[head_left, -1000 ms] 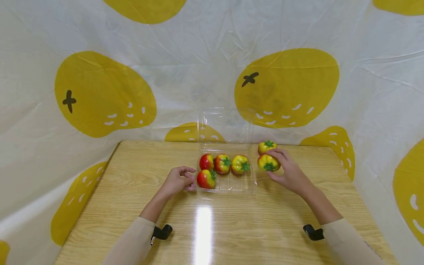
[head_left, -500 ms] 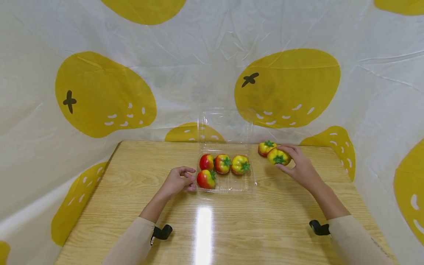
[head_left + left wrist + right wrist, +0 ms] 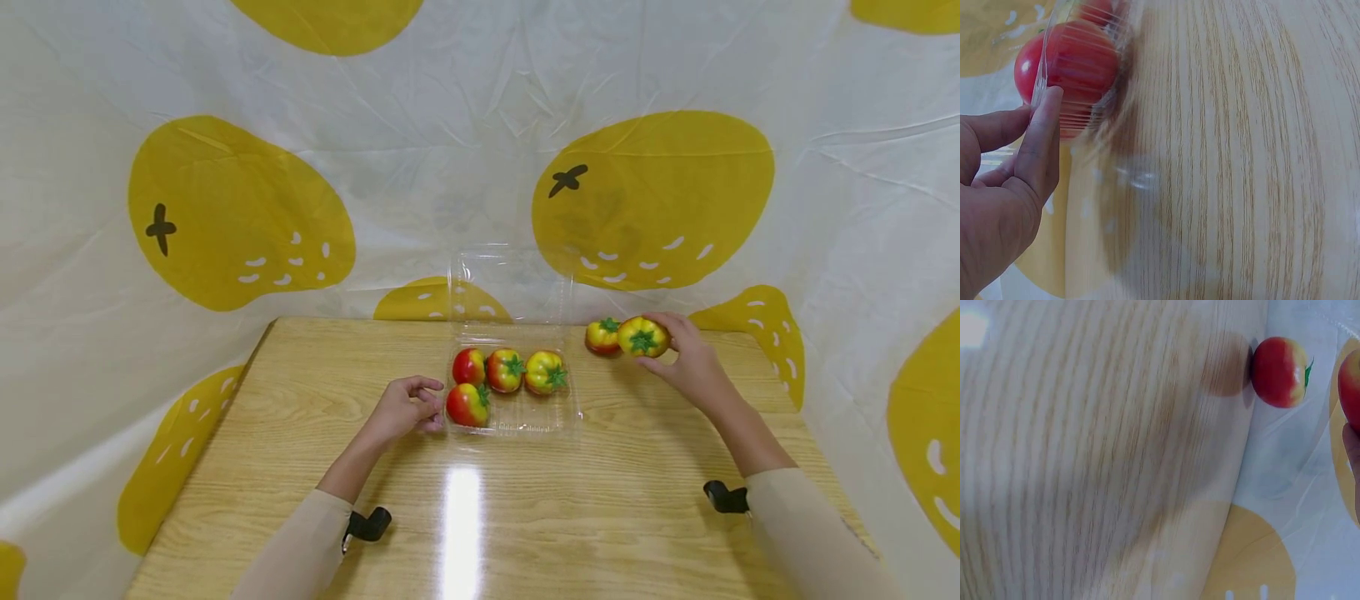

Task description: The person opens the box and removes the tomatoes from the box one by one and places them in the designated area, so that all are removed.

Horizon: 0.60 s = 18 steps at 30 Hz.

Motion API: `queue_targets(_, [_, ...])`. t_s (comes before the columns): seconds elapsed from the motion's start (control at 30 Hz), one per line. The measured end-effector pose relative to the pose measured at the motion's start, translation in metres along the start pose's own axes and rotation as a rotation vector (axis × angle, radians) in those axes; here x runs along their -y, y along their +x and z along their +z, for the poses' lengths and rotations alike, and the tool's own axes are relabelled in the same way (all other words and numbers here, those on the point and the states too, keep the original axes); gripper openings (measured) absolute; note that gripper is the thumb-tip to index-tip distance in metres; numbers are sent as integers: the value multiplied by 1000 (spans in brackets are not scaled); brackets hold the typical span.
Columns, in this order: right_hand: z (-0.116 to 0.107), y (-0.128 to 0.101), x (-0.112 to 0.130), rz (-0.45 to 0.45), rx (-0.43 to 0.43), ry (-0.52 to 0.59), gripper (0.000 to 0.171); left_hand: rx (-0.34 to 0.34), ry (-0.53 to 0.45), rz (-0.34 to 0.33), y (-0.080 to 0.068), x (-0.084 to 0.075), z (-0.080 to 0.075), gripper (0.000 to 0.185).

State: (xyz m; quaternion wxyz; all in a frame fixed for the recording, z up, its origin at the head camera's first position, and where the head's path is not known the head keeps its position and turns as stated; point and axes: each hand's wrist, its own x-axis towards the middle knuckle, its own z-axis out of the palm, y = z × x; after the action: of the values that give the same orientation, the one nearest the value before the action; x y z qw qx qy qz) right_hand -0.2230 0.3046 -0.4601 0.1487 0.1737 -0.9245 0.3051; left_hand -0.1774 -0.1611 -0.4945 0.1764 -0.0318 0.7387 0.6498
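My right hand (image 3: 693,367) grips a red-and-yellow tomato (image 3: 643,337) with a green star-shaped top, held to the right of the container. Just left of it a second tomato (image 3: 602,335) lies near the table's back edge. In the right wrist view, the held tomato (image 3: 1351,390) is cut off at the right edge, fingers mostly out of sight. A clear plastic clamshell container (image 3: 525,415) has several similar tomatoes inside, three along the back and one at front left. My left hand (image 3: 407,408) pinches its left rim, thumb and fingers on either side in the left wrist view.
The container's clear lid (image 3: 510,287) stands raised at the back. A white cloth (image 3: 450,192) printed with yellow fruit hangs behind and beside the wooden table (image 3: 570,517). Dark devices (image 3: 367,525) are strapped to both wrists.
My right hand has moved right and slightly toward the back with its tomato, away from the container. My left hand, the container and the other tomatoes have stayed in place.
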Motion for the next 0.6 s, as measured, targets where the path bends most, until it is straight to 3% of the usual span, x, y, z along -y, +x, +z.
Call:
queue_targets(0.17, [-3, 6, -11, 94, 18, 36, 73, 7, -1, 3, 1, 0, -1, 35])
queue_targets(0.6, [-4, 10, -43, 209, 7, 84, 75, 10, 10, -9, -1, -4, 0, 36])
